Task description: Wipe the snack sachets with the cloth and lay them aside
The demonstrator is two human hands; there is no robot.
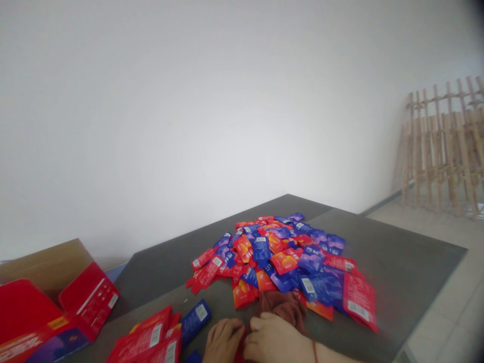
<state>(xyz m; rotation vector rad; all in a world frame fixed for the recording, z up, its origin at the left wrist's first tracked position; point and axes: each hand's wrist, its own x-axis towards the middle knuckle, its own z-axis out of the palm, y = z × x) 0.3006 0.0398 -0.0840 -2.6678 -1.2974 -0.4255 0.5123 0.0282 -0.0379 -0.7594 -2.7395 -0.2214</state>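
Observation:
My left hand (223, 341) is at the bottom edge, its fingers curled and pressed against a red packet (241, 350) that shows only partly between my hands. Beside it, my right hand (278, 339) is closed, with a red cord round the wrist. A crumpled brown cloth (284, 304) comes out from under the right hand's fingers, which seem to grip it; the fingertips are partly hidden. Just beyond the cloth lies a heap of red and blue packets (260, 250). Left of my left hand are a blue packet (195, 318) and stacked red packets (149, 337).
An open red cardboard box (91, 302) with raised flaps stands at the left. The grey table (397, 257) reaches toward a white wall (227, 111). Wooden racks (446, 146) lean at the far right above a tiled floor (457, 297).

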